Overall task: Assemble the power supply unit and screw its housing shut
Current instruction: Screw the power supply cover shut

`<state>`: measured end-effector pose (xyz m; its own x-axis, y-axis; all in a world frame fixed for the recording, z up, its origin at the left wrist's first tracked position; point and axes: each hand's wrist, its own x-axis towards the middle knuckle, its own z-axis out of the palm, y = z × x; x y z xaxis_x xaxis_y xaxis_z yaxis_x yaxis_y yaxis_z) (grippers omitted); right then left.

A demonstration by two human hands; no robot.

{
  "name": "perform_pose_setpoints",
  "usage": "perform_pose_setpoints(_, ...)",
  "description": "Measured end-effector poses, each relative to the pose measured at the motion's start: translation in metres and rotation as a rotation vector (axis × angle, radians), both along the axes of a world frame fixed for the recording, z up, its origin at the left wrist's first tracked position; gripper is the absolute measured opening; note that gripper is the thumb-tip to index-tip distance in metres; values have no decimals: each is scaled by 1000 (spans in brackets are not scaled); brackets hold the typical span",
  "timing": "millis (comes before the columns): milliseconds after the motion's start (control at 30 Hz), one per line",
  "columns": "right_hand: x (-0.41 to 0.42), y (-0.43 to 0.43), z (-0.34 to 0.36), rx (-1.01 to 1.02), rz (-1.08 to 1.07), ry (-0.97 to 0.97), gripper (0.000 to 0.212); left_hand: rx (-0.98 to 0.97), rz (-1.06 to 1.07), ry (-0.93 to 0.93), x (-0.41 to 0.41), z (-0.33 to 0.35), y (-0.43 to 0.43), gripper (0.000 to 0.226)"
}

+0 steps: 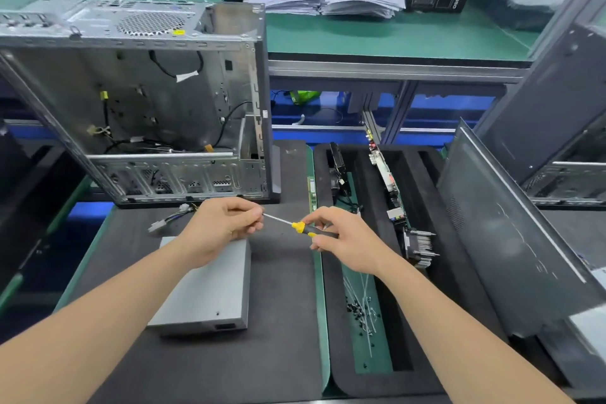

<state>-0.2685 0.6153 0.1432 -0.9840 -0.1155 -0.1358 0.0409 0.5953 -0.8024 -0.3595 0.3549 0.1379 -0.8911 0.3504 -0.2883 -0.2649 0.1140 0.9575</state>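
My right hand (pixel 341 239) grips screwdriver (pixel 301 228); left hand (pixel 223 226), at its nine o'clock, pinches tip. Judged: loading a screw; next, align over power supply unit (pixel 210 292).

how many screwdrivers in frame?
1. The screwdriver is held between both hands: right hand grips its yellow-black handle, left hand fingers pinch the shaft tip. More could be hidden in the tray or behind the case.
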Motion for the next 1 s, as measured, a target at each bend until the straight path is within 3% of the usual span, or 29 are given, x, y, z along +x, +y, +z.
perform_pose_setpoints(367, -10, -22, 15, -6, 13, 44, 34, 12, 30, -8, -14, -5, -32, 17)
perform_pose_setpoints(733, -31, -50, 30, 205, 113, 139, 36, -11, -35, 56, -22, -5, -64, 8)
perform_pose_setpoints(1000, -51, -75, 44, 297, 184, 203, 35, 89, 15, -14, -25, -4, -95, 8)
